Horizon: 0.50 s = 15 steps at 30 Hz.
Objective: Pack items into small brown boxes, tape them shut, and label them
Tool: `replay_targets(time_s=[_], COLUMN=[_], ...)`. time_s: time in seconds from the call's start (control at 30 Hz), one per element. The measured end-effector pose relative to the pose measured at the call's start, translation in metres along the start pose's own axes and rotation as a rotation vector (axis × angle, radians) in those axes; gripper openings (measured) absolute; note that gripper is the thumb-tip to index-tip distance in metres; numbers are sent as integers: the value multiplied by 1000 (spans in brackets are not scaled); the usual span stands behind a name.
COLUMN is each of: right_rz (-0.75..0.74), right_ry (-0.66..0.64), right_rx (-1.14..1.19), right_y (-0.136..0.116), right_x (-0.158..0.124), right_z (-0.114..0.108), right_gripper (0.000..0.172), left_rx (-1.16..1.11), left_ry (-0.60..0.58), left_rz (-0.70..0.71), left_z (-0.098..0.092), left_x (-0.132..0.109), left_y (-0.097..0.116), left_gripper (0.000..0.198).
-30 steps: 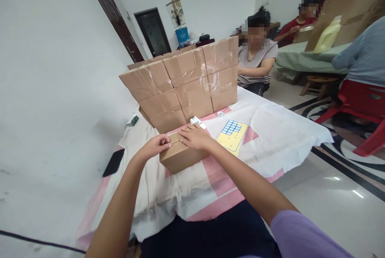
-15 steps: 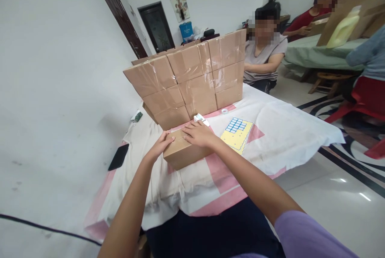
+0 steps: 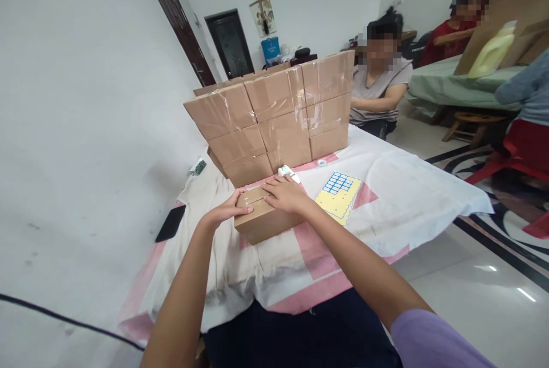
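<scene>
A small brown cardboard box (image 3: pixel 268 226) lies on the cloth-covered table in front of me. Its top flaps meet in a seam. My left hand (image 3: pixel 223 211) grips the left end, with the thumb on the near top edge and the fingers toward the far side, partly hidden. Flat on the top, toward the right, rests my right hand (image 3: pixel 286 195) with its fingers spread. Just beyond it lies a white object (image 3: pixel 289 173), partly covered by the fingers.
A wall of taped cardboard boxes (image 3: pixel 281 113) stands behind the box. A yellow-and-blue patterned sheet (image 3: pixel 341 199) and a tape roll (image 3: pixel 322 163) lie to the right, a black phone-like slab (image 3: pixel 170 223) to the left. A person (image 3: pixel 380 90) sits beyond the table.
My left thumb has shifted from the top of the box toward its near edge, uncovering more of the seam. My right hand stays in place. The view has tilted slightly.
</scene>
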State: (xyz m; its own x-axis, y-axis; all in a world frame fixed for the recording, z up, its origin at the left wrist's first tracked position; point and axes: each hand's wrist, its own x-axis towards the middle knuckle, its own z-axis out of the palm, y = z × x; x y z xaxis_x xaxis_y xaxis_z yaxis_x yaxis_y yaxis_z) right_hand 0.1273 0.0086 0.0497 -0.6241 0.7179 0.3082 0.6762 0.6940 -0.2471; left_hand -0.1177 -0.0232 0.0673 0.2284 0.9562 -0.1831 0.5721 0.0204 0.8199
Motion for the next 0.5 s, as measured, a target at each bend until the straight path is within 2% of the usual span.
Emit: replay_targets(time_s=[0.13,0.27,0.4,0.47,0.5], right_rz=[-14,-14,-10,131,263], right_ry=[58,169,467,639,702], right_rx=[29,88,238,269,264], right_y=[-1,-5,5,25,39], right_x=[-1,-6,-31,-53,-65], right_z=[-2,-2,8,15,19], right_gripper=[43,31,32,34,35], left_rx=[0,-7,-12,-32,-47], left_ry=[68,81,76,87,96], left_rz=[9,-5,-24,-26,-28], left_z=[8,10,8,8,9], left_x=[-1,0,4,5,5], left_y=[-3,-6,-12,-13,-14], left_gripper=[65,65,67,68,68])
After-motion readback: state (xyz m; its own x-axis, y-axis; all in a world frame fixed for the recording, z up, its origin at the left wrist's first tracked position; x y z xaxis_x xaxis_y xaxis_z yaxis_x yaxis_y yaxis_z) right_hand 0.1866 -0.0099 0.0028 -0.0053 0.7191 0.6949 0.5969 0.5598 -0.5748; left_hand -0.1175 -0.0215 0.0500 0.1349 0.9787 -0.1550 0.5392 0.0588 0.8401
